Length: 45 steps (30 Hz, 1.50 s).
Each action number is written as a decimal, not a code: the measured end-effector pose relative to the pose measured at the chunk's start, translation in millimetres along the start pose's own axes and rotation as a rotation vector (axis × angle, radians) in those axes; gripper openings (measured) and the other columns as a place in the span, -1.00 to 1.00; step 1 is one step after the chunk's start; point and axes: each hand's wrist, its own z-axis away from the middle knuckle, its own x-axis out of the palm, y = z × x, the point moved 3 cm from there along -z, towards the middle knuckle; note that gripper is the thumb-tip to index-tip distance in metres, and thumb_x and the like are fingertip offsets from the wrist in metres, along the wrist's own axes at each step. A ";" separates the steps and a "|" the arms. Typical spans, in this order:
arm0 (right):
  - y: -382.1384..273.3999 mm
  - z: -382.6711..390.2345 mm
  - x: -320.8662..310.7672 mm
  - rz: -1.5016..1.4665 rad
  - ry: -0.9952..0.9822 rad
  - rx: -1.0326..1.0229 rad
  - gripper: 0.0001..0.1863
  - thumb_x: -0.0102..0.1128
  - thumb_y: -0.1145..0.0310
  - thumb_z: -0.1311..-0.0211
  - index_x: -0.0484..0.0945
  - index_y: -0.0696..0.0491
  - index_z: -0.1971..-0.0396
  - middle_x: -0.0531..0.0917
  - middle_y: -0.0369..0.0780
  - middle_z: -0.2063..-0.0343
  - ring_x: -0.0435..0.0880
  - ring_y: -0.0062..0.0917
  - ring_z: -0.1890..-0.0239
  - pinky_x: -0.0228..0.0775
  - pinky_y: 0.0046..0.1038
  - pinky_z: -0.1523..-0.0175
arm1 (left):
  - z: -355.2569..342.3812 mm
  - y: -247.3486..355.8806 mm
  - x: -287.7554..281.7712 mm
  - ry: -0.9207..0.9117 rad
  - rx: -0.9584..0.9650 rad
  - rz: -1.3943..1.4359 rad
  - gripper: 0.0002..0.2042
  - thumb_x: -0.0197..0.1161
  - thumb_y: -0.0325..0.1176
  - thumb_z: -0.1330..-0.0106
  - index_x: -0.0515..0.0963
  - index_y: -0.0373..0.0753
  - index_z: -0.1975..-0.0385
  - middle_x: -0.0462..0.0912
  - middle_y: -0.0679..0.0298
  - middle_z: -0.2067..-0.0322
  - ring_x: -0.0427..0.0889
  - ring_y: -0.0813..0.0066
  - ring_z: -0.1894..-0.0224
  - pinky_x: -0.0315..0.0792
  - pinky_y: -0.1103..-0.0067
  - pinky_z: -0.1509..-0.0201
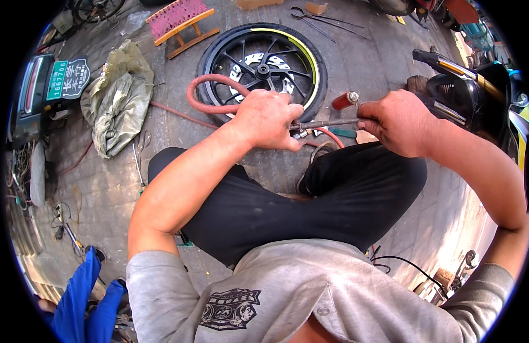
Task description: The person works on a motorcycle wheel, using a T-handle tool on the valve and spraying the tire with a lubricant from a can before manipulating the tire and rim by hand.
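Observation:
My right hand (399, 123) is closed on a thin metal rod (336, 122) held horizontally, thumb and index finger near its right end. My left hand (267, 120) is curled at the rod's other end, near metal fittings (301, 132); what its fingers hold is partly hidden. A pink rubber hose (196, 97) loops beside it. Beyond lies a black wheel (299, 57) with a yellow rim stripe and a brake disc. A small red cylindrical container (343, 100) stands left of my right hand's fingertips, near a green flat object (341, 132).
Crumpled plastic sheet (119, 97) and a motorbike's rear (33, 97) are at left; black motorbike parts (464, 97) at right. A wooden folding stool (179, 28) and long metal tools (316, 23) lie behind. Another person's blue-clad legs (81, 297) are lower left.

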 end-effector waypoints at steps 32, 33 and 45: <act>37.1 -6.4 -58.3 0.462 0.483 0.127 -0.82 0.36 0.21 -0.53 0.76 0.00 0.10 0.80 -0.12 0.37 0.85 -0.23 0.20 0.67 -0.19 0.07 | -13.3 -36.1 -10.9 -0.107 -0.558 0.384 -0.42 0.68 0.18 -0.12 0.76 -0.30 0.25 0.74 0.22 0.42 0.70 0.43 0.32 0.59 0.46 0.10; 43.3 -3.6 -56.1 0.302 0.575 0.161 -0.79 0.31 0.20 -0.57 0.74 0.03 0.09 0.79 -0.08 0.37 0.84 -0.18 0.21 0.65 -0.16 0.08 | -11.5 -47.0 -11.2 -0.044 -0.620 0.491 -0.39 0.68 0.20 -0.11 0.78 -0.30 0.17 0.80 0.18 0.30 0.76 0.38 0.21 0.62 0.45 0.02; 126.6 -25.2 82.2 -0.088 0.159 0.245 -0.66 0.21 0.08 -0.58 0.76 0.03 0.01 0.85 -0.05 0.16 0.80 -0.03 0.00 0.63 -0.03 -0.09 | 44.4 -149.5 -60.0 0.307 -0.818 0.865 -0.56 0.41 -0.13 -0.59 0.61 -0.32 -0.26 0.65 0.36 0.25 0.57 0.59 0.18 0.49 0.56 -0.01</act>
